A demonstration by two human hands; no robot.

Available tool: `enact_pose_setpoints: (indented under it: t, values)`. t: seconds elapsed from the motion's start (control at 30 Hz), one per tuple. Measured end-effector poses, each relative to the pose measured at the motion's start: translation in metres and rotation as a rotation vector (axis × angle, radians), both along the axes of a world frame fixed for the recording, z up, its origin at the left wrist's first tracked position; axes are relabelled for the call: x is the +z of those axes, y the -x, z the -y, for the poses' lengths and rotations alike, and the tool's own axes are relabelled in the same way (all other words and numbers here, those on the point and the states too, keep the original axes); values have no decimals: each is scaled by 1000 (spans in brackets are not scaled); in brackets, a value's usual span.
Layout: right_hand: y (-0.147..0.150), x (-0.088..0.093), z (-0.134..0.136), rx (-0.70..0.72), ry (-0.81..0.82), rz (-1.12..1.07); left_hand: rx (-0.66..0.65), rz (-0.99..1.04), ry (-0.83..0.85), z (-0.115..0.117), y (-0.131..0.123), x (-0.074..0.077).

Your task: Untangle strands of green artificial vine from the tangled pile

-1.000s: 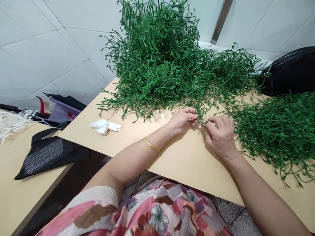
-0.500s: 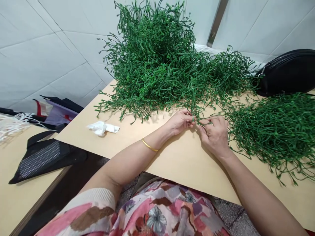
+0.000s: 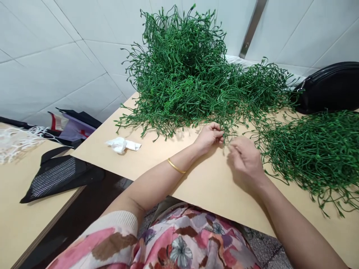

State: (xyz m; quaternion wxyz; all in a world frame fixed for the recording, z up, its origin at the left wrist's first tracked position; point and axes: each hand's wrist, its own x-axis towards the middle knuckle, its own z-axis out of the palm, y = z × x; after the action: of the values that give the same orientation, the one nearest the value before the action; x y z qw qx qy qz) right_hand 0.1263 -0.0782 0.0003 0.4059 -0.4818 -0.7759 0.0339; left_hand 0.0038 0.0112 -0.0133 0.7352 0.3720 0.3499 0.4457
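A big heap of green plastic sprigs (image 3: 190, 71) rises at the back of the tan table (image 3: 202, 183). A second, flatter pile of sprigs (image 3: 314, 149) lies at the right. My left hand (image 3: 209, 136) pinches the stems at the near edge of the big heap, fingers closed on them. Just to its right, my right hand (image 3: 245, 158) hovers over the table, blurred by motion, with its fingers curled near the same stems. I cannot see what it holds. A gold bangle (image 3: 176, 166) circles my left wrist.
A crumpled white tissue (image 3: 122, 144) lies on the table's left part. A black bag (image 3: 328, 87) sits at the back right against the tiled wall. A lower table at the left carries a black mesh bag (image 3: 56, 177), white netting (image 3: 17, 138) and folded cloth.
My right hand has drawn slightly back and down from the left hand and is now blurred. The left hand keeps its pinch on the stems. The camera shifted a little.
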Motion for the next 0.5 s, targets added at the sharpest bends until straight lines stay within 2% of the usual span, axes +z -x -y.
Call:
enact_pose_setpoints:
  t: [0.1, 0.2, 0.3, 0.4, 0.5]
  values:
    - [-16, 1, -7, -146, 73, -305, -58, -36, -40, 5, 2, 0]
    - [-27, 0, -12, -241, 51, -445, -69, -12, -15, 6, 5, 1]
    - [-28, -3, -13, -280, 20, -419, -73, -4, -1, 4, 7, 1]
    - [-25, -6, -12, -283, -69, -298, -72, -25, -7, 3, 7, 0]
    - [-22, -8, -12, -215, -208, -122, -65, -28, -9, 4, 6, 0]
